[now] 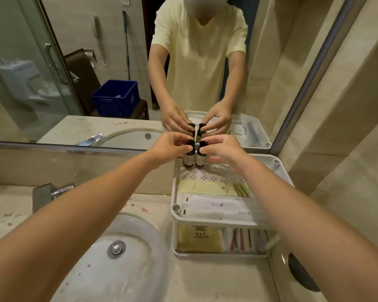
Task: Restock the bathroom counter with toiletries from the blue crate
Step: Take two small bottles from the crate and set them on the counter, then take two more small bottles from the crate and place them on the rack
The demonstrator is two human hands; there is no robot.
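My L hand (168,147) pinches the black cap of the L bottle (189,159). My R hand (223,149) pinches the cap of the R bottle (200,160). I hold them by the tops so they stand straight, side by side, at the back of the white rack (277,164), by the mirror. The blue crate (116,99) shows only in the mirror. Labels too small to read. Can't tell if the bottoms touch the shelf.

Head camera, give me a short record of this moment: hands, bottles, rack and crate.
left hand: pinches the cap of the left bottle
right hand: pinches the cap of the right bottle
bottles: upright, side by side, at the back of the rack top shelf
packets: lying flat on the same shelf
blue crate: seen only in the mirror
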